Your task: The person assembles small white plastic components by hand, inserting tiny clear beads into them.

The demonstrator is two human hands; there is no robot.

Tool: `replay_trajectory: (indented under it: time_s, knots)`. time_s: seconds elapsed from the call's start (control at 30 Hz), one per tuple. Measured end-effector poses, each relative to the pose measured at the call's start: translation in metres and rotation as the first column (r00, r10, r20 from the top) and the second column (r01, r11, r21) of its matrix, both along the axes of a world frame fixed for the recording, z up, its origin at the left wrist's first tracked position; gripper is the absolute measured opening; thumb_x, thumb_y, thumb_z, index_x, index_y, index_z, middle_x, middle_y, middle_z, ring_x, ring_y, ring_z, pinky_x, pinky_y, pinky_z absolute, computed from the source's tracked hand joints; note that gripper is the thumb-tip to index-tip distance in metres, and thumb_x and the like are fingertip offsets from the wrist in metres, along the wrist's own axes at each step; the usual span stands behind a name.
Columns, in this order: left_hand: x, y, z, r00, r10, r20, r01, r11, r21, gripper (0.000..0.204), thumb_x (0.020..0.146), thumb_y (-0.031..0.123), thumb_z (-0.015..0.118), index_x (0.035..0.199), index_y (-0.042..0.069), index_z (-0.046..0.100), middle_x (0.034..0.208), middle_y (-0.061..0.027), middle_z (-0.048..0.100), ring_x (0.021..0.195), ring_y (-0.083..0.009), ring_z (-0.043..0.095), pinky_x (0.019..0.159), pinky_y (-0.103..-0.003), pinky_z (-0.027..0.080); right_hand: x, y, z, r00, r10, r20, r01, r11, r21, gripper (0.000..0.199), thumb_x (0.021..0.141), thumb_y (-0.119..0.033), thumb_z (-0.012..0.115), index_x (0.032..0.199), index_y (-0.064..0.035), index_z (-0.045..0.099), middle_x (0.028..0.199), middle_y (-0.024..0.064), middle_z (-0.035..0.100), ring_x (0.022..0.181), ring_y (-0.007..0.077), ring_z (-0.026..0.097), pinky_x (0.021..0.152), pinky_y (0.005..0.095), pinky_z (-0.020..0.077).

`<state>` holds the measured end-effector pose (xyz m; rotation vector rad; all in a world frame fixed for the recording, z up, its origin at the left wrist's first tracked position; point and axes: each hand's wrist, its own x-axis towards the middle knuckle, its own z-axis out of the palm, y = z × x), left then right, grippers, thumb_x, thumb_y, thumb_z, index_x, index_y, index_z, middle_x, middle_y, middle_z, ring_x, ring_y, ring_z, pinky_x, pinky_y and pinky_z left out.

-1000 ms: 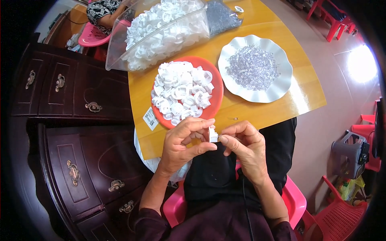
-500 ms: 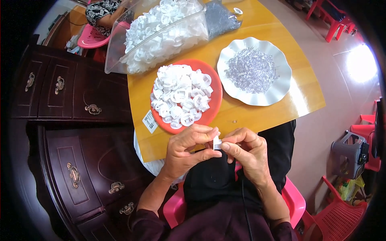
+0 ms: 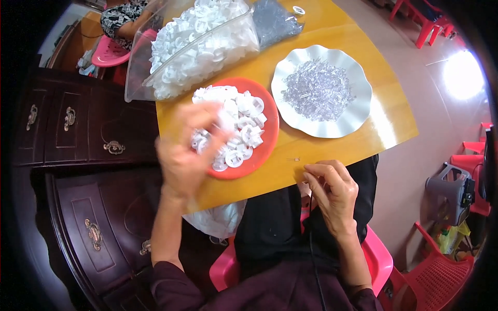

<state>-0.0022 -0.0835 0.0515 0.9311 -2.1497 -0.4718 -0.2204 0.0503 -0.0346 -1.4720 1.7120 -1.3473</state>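
My left hand point(image 3: 189, 147) is smeared by motion over the left side of a red plate point(image 3: 270, 111). The plate carries a heap of small white plastic fittings point(image 3: 239, 151) with round rims. A white blur shows by that hand's fingertips, but whether it is held or lies in the heap is unclear. By the table's near edge my right hand point(image 3: 334, 194) has its fingers curled and thumb pressed to the forefinger; anything in the pinch is hidden. Just beyond those fingertips a single small clear LED point(image 3: 296, 159) with thin legs lies on the table.
A white wavy-rimmed plate point(image 3: 360, 111) of clear LEDs stands to the right on the yellow table point(image 3: 391, 98). Behind are a clear bin point(image 3: 137, 78) of white fittings and a grey plastic bag point(image 3: 276, 23). A dark cabinet point(image 3: 78, 150) borders the left; another person sits beyond.
My left hand has left the white fitting that both hands held and swung left and up over the red plate. My right hand has moved slightly right and no longer shows the fitting.
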Motion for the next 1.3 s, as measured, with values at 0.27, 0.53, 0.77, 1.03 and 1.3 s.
replay_trajectory:
  time_s: [0.27,0.53,0.77,1.03,1.3]
  knots:
    - [0.035,-0.128,0.043,0.966,0.204,-0.160,-0.233,0.954,-0.190,0.041,0.084,0.005,0.075,0.124,0.004,0.064,0.116,-0.0072,0.061,0.096,-0.0128,0.061,0.079,-0.027,0.053,0.006,-0.016,-0.001,0.956,0.027,-0.291,-0.016,0.999,0.040,0.018,0.078,-0.013,0.075,0.095,-0.0127,0.069,0.086,0.0034,0.060,0.078,0.0211,0.065,0.063,0.0338,0.0516]
    - [-0.001,-0.076,0.040,0.963,0.243,0.114,-0.168,0.877,-0.450,0.036,0.081,0.008,0.073,0.116,0.005,0.066,0.121,-0.0156,0.062,0.111,-0.0309,0.061,0.094,-0.039,0.049,0.012,-0.022,0.002,0.946,0.016,-0.323,-0.020,1.000,-0.009,0.011,0.079,-0.013,0.074,0.089,-0.0122,0.070,0.083,0.0025,0.059,0.076,0.0201,0.064,0.060,0.0330,0.0495]
    - [-0.031,0.061,-0.021,0.997,-0.075,0.024,0.067,0.968,0.242,0.019,0.084,0.003,0.072,0.102,0.002,0.068,0.101,-0.0102,0.066,0.084,-0.0179,0.064,0.073,-0.030,0.053,0.008,-0.015,0.014,0.990,0.143,-0.001,-0.142,0.990,0.021,0.011,0.081,-0.008,0.073,0.090,-0.0066,0.066,0.082,0.0058,0.064,0.072,0.0229,0.065,0.060,0.0337,0.0502]
    - [-0.021,0.101,-0.042,0.991,-0.082,-0.108,0.129,0.819,0.559,0.012,0.088,0.005,0.070,0.095,-0.001,0.062,0.092,-0.0080,0.063,0.075,-0.0142,0.061,0.067,-0.027,0.049,0.015,0.006,0.031,0.961,0.274,-0.028,-0.275,0.958,-0.086,0.013,0.081,-0.007,0.074,0.091,-0.0064,0.066,0.085,0.0059,0.065,0.076,0.0228,0.065,0.061,0.0341,0.0512]
    - [-0.003,0.114,-0.056,0.881,0.104,-0.461,0.381,0.423,0.822,0.008,0.096,0.008,0.062,0.098,0.000,0.061,0.090,-0.0033,0.061,0.078,-0.0078,0.059,0.070,-0.023,0.049,0.021,0.015,0.031,0.937,0.349,-0.031,-0.351,0.932,-0.095,0.013,0.081,-0.007,0.073,0.093,-0.0069,0.067,0.085,0.0071,0.065,0.077,0.0248,0.065,0.064,0.0347,0.0522]
